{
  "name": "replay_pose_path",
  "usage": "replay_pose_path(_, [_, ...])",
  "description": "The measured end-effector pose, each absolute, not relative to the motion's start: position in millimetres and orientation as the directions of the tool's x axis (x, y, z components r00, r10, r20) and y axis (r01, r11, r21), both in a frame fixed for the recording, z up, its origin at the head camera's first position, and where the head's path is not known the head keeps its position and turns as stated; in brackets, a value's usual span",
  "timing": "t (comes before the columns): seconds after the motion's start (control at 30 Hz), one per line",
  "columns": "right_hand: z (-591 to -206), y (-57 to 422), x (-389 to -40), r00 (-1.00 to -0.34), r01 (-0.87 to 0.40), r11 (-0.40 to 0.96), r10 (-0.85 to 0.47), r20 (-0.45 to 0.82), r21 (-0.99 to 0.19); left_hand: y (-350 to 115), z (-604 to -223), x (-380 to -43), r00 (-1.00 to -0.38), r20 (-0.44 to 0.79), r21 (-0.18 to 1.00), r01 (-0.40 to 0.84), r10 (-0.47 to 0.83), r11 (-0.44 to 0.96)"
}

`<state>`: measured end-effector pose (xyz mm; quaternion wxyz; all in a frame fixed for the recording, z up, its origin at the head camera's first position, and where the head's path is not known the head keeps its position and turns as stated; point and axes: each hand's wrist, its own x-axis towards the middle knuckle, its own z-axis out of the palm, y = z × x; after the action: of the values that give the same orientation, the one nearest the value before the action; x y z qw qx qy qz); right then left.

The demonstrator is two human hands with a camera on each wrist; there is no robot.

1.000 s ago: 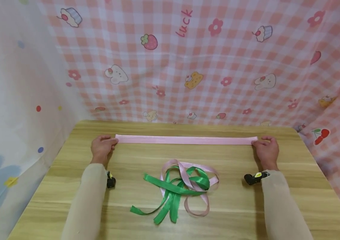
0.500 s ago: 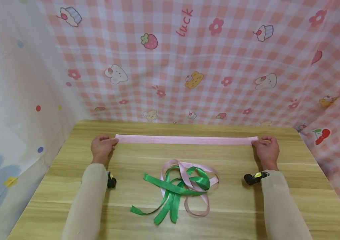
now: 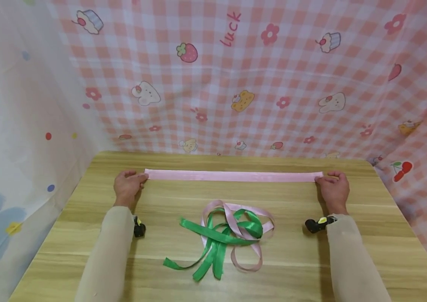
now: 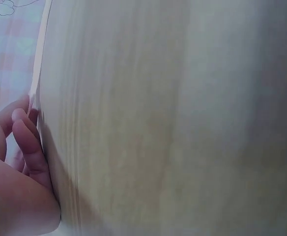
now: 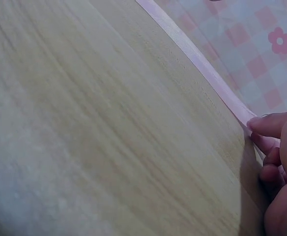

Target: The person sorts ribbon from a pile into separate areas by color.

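A pink satin ribbon (image 3: 232,175) stretches straight and flat across the back of the table in the head view. My left hand (image 3: 127,187) pinches its left end between thumb and fingers. At the other end, my right hand (image 3: 335,191) pinches the ribbon's right tip. The right wrist view shows the thumb on top of the ribbon (image 5: 197,61) with fingers below. In the left wrist view the ribbon (image 4: 39,54) runs away from the fingertips, seen nearly edge-on.
Between my forearms lies a loose tangle of green ribbon (image 3: 218,237) and pink ribbon (image 3: 246,268) on the wooden table (image 3: 273,285). A pink checked cloth (image 3: 213,84) hangs behind the table's back edge. A white printed cloth (image 3: 9,109) hangs at the left.
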<state>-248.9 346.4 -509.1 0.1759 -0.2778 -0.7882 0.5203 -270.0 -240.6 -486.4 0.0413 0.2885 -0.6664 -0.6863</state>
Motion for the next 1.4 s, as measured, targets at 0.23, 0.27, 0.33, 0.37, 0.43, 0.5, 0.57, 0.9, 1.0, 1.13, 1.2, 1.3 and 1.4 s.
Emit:
replay_pose_path(0.23, [-500, 347, -236, -0.773, 0.333, 0.219, 0.62, -0.133, -0.917, -243, -490, -264, -0.836, -0.293, 0.956, -0.26, -0.465, -0.134])
replay_pose_path(0.27, [-498, 347, -233, -0.773, 0.342, 0.211, 0.618, -0.147, -0.916, -243, -490, -263, -0.834, -0.287, 0.958, -0.252, -0.471, -0.137])
replay_pose_path(0.33, [-495, 344, -228, -0.787, 0.344, 0.221, 0.598, -0.152, -0.912, -243, -490, -261, -0.833, -0.273, 0.962, -0.239, -0.48, -0.132])
replay_pose_path(0.37, [-494, 342, -225, -0.801, 0.339, 0.242, 0.581, -0.144, -0.909, -243, -490, -259, -0.835, -0.268, 0.963, -0.24, -0.481, -0.121])
replay_pose_path(0.43, [-493, 337, -221, -0.846, 0.309, 0.304, 0.521, -0.114, -0.901, -242, -487, -254, -0.842, -0.255, 0.965, -0.256, -0.475, -0.066])
replay_pose_path(0.5, [-492, 329, -216, -0.904, 0.261, 0.382, 0.42, -0.085, -0.887, -240, -485, -248, -0.851, -0.246, 0.961, -0.278, -0.463, 0.002])
replay_pose_path(0.57, [-490, 317, -211, -0.959, 0.183, 0.458, 0.277, -0.056, -0.87, -237, -481, -241, -0.861, -0.236, 0.952, -0.297, -0.45, 0.07])
replay_pose_path(0.9, [-466, 232, -163, -0.897, -0.324, 0.468, -0.428, 0.109, -0.822, -178, -463, -206, -0.979, -0.031, 0.961, -0.085, -0.2, 0.264])
replay_pose_path(1.0, [-459, 210, -147, -0.825, -0.412, 0.445, -0.553, 0.118, -0.795, -152, -458, -195, -0.999, 0.03, 0.949, 0.041, 0.042, 0.314])
replay_pose_path(1.13, [-458, 184, -141, -0.783, -0.51, 0.479, -0.602, 0.155, -0.714, -122, -456, -181, -0.931, 0.046, 0.888, 0.205, 0.363, 0.412])
replay_pose_path(1.2, [-461, 175, -142, -0.781, -0.536, 0.501, -0.601, 0.173, -0.68, -109, -457, -177, -0.875, 0.052, 0.835, 0.302, 0.481, 0.46])
replay_pose_path(1.3, [-465, 165, -142, -0.776, -0.567, 0.527, -0.599, 0.197, -0.632, -92, -459, -175, -0.797, 0.06, 0.748, 0.434, 0.6, 0.502])
replay_pose_path(1.4, [-469, 160, -140, -0.782, -0.565, 0.542, -0.593, 0.194, -0.622, -79, -461, -172, -0.738, 0.044, 0.665, 0.525, 0.674, 0.532])
